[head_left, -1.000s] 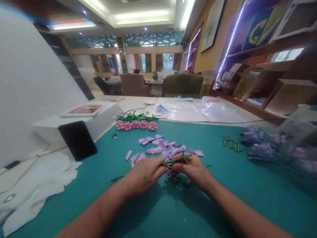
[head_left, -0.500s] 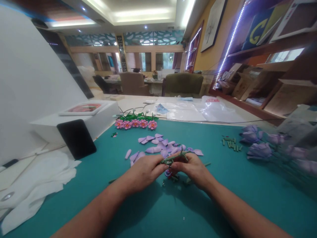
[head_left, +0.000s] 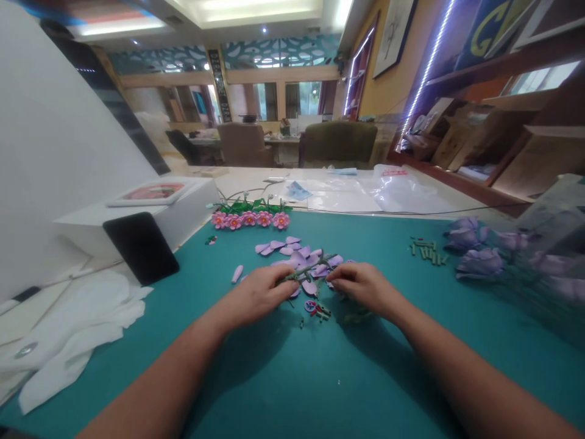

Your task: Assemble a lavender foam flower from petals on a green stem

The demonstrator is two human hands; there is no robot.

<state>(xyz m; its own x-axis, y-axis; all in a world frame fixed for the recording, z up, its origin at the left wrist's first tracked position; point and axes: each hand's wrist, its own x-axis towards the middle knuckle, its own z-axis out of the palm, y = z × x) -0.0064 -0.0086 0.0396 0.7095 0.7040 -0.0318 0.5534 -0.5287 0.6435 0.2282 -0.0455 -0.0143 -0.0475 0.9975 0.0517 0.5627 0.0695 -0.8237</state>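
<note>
My left hand (head_left: pixel 261 296) is closed around a green toy flower stem (head_left: pixel 314 267), which slants up to the right over the mat. My right hand (head_left: pixel 365 288) is apart from the stem, its thumb and fingertips pinched together; whatever they may hold is too small to make out. Loose lilac petals (head_left: pixel 299 261) lie behind and beneath the stem. Between my hands and nearer to me sits a little group of red, purple and dark green parts (head_left: pixel 319 310). Some green pieces (head_left: pixel 357 317) lie in shadow under my right hand.
Pink toy flowers (head_left: pixel 249 219) lie along the back edge of the green mat (head_left: pixel 274 384). A black tablet-like slab (head_left: pixel 141 247) leans at a white box on the left. Short green pieces (head_left: pixel 428 251) and lilac flowers (head_left: pixel 479 263) are at right. Clear plastic bags (head_left: pixel 397 189) lie beyond.
My hands, together at the stem before, are now apart. The right hand has let go of the stem and moved right; the left has shifted left with it. The view has tilted slightly down.
</note>
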